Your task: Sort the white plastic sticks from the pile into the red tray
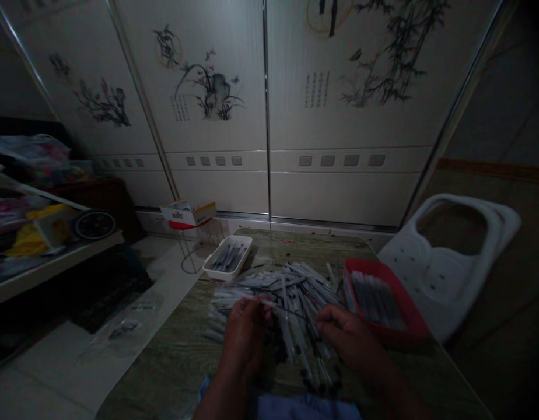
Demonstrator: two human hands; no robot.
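Observation:
A large loose pile of pens (298,291) with clear barrels and dark tips lies on the wooden-patterned table (173,350). Over the pile's left part, my left hand (247,324) is closed on a clear pen barrel. My right hand (339,329), at the pile's right side, pinches the end of a thin dark rod that runs between the two hands. A white tray (228,274) of pens stands behind on the left. To the right, a red basket (412,309) holds a bundle of pens.
A white plastic chair (448,262) stands beyond the table's right edge. Behind left, an open carton (188,216) rests on a red stool (182,226). Cluttered shelving (55,248) is far left. Blue cloth (304,406) lies at the near edge.

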